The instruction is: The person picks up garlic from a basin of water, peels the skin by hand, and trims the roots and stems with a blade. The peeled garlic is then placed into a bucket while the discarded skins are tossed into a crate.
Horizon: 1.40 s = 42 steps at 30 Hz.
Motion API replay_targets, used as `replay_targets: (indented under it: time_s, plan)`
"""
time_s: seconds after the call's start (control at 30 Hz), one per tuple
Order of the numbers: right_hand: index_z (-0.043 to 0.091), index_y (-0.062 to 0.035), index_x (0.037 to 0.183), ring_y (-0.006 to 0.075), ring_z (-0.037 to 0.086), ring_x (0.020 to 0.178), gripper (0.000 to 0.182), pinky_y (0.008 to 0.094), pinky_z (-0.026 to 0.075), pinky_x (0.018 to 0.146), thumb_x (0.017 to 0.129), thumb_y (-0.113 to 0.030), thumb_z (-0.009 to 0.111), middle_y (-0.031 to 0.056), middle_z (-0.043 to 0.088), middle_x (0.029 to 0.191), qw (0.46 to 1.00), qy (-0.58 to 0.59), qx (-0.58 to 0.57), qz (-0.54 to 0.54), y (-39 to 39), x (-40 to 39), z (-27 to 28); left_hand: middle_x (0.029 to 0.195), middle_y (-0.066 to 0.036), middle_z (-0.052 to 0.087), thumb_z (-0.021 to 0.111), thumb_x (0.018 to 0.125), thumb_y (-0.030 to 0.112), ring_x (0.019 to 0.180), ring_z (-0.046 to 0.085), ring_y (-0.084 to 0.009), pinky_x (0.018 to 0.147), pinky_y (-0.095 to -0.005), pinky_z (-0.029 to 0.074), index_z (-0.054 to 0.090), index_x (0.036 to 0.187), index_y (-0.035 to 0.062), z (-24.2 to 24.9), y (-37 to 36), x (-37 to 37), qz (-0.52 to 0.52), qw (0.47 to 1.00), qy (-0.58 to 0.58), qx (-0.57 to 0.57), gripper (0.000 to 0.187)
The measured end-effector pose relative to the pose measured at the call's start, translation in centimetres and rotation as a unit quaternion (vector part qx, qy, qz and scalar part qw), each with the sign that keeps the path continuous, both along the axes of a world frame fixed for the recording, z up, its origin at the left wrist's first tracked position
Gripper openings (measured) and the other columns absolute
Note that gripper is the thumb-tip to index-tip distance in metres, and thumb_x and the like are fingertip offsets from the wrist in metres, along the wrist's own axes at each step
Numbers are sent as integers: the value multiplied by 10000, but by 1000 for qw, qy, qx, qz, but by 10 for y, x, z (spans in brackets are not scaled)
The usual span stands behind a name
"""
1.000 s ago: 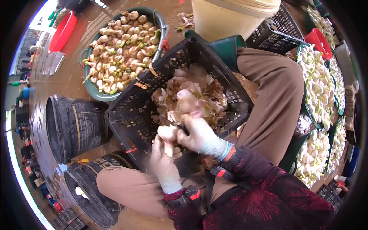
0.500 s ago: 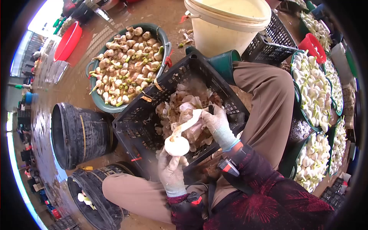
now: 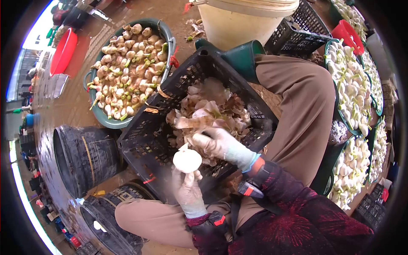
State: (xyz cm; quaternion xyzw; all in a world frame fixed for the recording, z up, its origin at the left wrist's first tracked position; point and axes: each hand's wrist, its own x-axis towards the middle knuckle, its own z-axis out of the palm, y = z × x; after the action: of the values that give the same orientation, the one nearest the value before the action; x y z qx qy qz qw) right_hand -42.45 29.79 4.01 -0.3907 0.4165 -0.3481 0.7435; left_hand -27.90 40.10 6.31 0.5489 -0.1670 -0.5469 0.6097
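Note:
My left hand (image 3: 189, 193), in a pale dusty glove, grips a white peeled garlic bulb (image 3: 187, 161) from below, its short stem tip pointing up. Close above and right of the bulb is my right hand (image 3: 223, 146), also gloved, with its fingers curled together. A small dark piece shows at its thumb and forefinger; I cannot tell what it is. Under both hands stands a black plastic crate (image 3: 146, 142) tilted in the view. Loose papery garlic skins (image 3: 231, 112) fill its middle, and a long peeled strip (image 3: 193, 123) lies just beyond my right fingers.
A green tub (image 3: 111, 123) of unpeeled garlic stands beyond the crate. Black buckets (image 3: 87, 155) are at the left, a cream bucket (image 3: 238, 25) at the top. Green tubs of white garlic (image 3: 350, 91) line the right. A red basin (image 3: 63, 53) sits far left.
The long skin strip has come off the bulb and now lies over the crate. My right hand moved left and down toward the bulb; my left hand shifted slightly left. The view tilted slightly.

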Motion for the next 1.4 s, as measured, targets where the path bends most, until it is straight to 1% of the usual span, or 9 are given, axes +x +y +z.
replay_targets:
  time_s: [0.27,0.33,0.53,0.83,0.9,0.93,1.0,1.07,1.4]
  plan:
    - [587,-15,1153,38,543,711,325,200,453,638,880,-171,671,8,612,851,994,-66,9,-86,-18,-13,22,1166,-55,573,653,883,75,931,606,-151,755,-271,515,506,1294,18,-13,4,7,16,998,45,41,440]
    - [572,5,1187,75,546,755,389,250,480,695,847,-142,691,27,616,883,962,214,-159,-59,-5,-11,4,1205,-54,579,646,893,88,1075,579,-190,899,-356,492,463,1329,62,-11,1,4,49,993,107,26,474]
    - [601,42,1058,311,654,836,470,387,494,773,818,-346,716,226,661,864,960,162,-164,161,25,10,21,1286,-71,562,620,915,115,1254,471,-265,1078,-435,363,472,1340,73,-18,-6,2,98,977,174,-70,453]
    - [645,19,936,58,549,678,137,234,458,600,886,-101,599,-15,613,769,989,130,-69,15,21,3,6,1033,-96,596,648,883,98,906,560,-225,851,-421,501,548,1155,27,65,-9,48,250,884,330,-219,297]
    - [631,30,922,55,523,678,171,241,446,608,875,-135,623,-12,600,761,984,158,-75,23,23,3,11,1019,-119,591,664,878,119,870,563,-228,810,-390,523,545,1141,-32,82,-4,100,278,910,181,-248,326]
    - [614,48,918,60,507,706,215,254,443,619,864,-158,641,0,587,751,988,144,-40,36,23,2,2,1001,-130,598,656,892,173,861,571,-233,819,-382,523,544,1133,-49,152,-13,72,342,912,-225,-2,347]
    - [591,58,921,75,492,739,265,280,450,645,858,-191,656,8,567,736,990,128,-37,52,25,2,-2,1027,-178,651,597,926,357,863,638,-245,882,-394,518,529,1186,-100,120,-16,161,428,842,-263,-197,531]
    - [586,45,906,75,498,729,233,288,457,633,877,-181,637,18,570,756,989,142,-36,36,26,6,21,1023,-198,669,530,961,373,857,666,-273,887,-391,523,534,1188,-96,123,-8,227,319,837,111,-431,522]
    - [588,-7,1080,374,630,755,245,388,504,684,923,-196,585,218,628,824,972,195,-129,32,11,12,10,1051,-76,622,612,844,94,873,597,-129,762,-267,498,566,1239,50,33,-323,155,-179,933,-313,6,399]
